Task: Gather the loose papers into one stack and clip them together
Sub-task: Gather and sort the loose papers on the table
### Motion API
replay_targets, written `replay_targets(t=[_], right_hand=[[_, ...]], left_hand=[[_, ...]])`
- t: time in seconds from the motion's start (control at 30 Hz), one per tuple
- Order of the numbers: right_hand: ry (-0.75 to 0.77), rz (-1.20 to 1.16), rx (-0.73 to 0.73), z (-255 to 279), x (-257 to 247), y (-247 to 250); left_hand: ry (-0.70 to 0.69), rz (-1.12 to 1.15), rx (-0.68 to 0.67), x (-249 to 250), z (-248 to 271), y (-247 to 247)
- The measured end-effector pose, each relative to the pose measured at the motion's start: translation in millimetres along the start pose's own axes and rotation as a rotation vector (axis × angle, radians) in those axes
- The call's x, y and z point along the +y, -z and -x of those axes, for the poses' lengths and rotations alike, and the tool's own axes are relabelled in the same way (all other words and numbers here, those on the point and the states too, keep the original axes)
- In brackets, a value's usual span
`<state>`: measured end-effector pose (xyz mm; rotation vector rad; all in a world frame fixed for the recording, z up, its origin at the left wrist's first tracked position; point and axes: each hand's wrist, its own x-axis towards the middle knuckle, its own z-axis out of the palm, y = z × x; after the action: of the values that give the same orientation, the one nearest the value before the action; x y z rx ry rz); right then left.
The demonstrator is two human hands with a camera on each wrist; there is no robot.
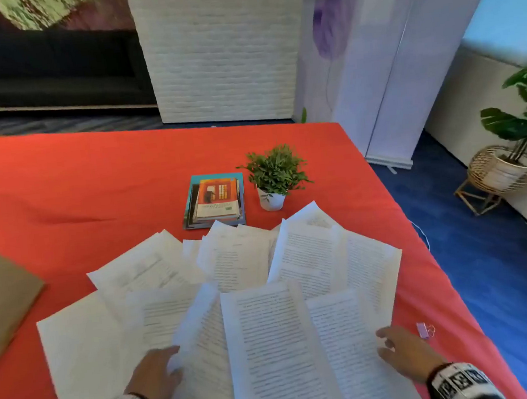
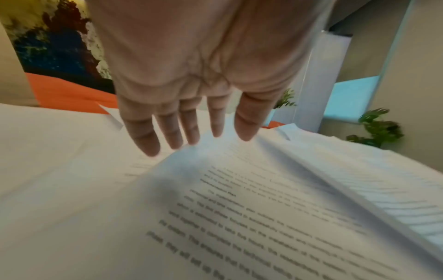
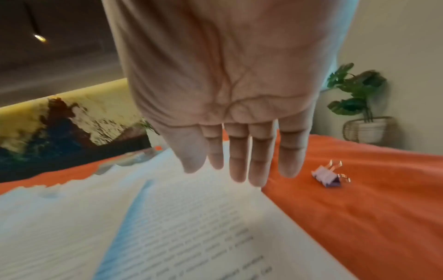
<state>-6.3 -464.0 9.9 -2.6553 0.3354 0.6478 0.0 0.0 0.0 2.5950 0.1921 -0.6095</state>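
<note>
Several printed white papers (image 1: 268, 327) lie fanned and overlapping on the red-orange tablecloth (image 1: 62, 193). My left hand (image 1: 170, 362) rests flat on the left part of the spread. Its straight fingertips (image 2: 191, 140) touch the raised edge of one curled sheet (image 1: 193, 315). My right hand (image 1: 387, 345) hovers open over the right edge of the papers (image 3: 191, 217), fingers straight and holding nothing. A small lilac binder clip (image 1: 425, 330) lies on the cloth just right of that hand, also seen in the right wrist view as the clip (image 3: 328, 177).
Behind the papers sit a stack of books (image 1: 214, 201) and a small potted plant (image 1: 274, 179). A brown sheet of card (image 1: 1, 298) lies at the left. The table's right edge (image 1: 439, 263) drops to blue carpet, where a large basket plant (image 1: 507, 166) stands.
</note>
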Motion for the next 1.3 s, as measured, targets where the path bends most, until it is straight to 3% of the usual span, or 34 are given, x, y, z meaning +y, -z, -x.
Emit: replay_targets(t=[0.1,0.23,0.43,0.53,0.6,0.77,0.9,1.03,1.13,1.2,1.3], right_hand=[[-0.092,0.049,-0.006,-22.9,2.6,-10.5],[-0.189,0.081,0.007,-32.0,4.4,-28.5],[-0.185,-0.131,0.084,-30.2,-2.4,-32.7],[-0.14,0.13,0.228,-23.2,-17.9,-26.4],[-0.058,0.173,0.28,-23.4,-31.3,-25.9],[0.062,-0.138,-0.023,-29.5,-64.3,-54.6],[0.047,-0.226,-0.098,-27.0,-78.5,-65.8],[-0.002,-0.071,0.034,-32.4,-58.8,-45.0],[-0.175,-0.03,0.189,-33.2,-27.9,-27.7],[-0.251,-0.048,0.201,-33.0,-8.7,-27.2],[-0.196,-0.039,0.139,-32.0,2.2,-35.2]], left_hand=[[0.189,-0.01,0.024,3.8,-18.4,0.4],[0.295,-0.108,0.018,6.2,-16.8,-11.2],[0.262,-0.011,0.05,7.3,-8.9,-17.5],[0.256,0.124,0.162,7.8,-5.3,-19.6],[0.262,0.266,0.241,10.8,-2.6,-22.5],[0.298,0.423,0.281,15.1,-0.1,-29.0],[0.335,0.321,0.318,9.2,-4.0,-28.6],[0.465,0.317,0.46,-9.1,-2.7,-18.8],[0.532,0.217,0.441,-26.1,0.6,-17.0],[0.527,0.201,0.408,-30.1,2.6,-17.2],[0.555,0.133,0.42,-25.0,9.5,-17.3]])
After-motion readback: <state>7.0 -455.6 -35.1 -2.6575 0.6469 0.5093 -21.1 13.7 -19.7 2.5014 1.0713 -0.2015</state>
